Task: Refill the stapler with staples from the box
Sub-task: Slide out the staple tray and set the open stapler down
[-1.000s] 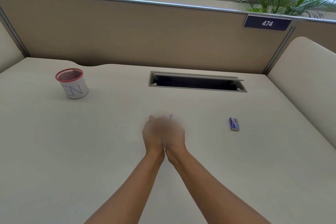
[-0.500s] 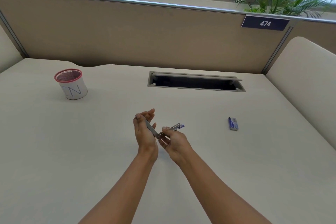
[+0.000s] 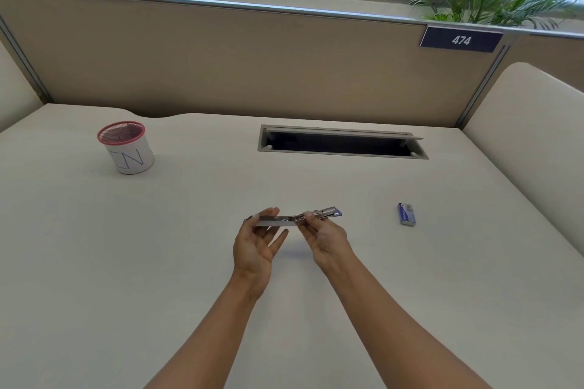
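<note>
Leftmost on my view sits the white cylindrical pen cup with a pink mesh rim [image 3: 126, 148], well apart from the work and of no concern to this step. Moving toward the middle, my left hand [image 3: 257, 243] is turned palm up with the fingers loosely spread, and only the fingertips [image 3: 268, 215] support the flat silver arm at the left end of the slim metal stapler [image 3: 294, 218]. The stapler is swung open almost flat and held in the air above the pale beige desk [image 3: 158, 262], roughly at its centre. My right hand [image 3: 325, 238] pinches it near the hinge between thumb and forefinger, so that hand is closed on the stapler, while its purple-tipped end juts out to the right.

To do this step well, I judge the left hand should take a firmer hold on the stapler, so that the right hand can let go without it tipping. I cannot tell from here whether the staple channel faces up, nor whether any staples remain in it; it should be turned upward and kept level before loading.

Further right lies the small blue and white staple box [image 3: 406, 214], flat on the desk, near but clear of my right hand. It looks shut, so it will likely need opening.
</note>
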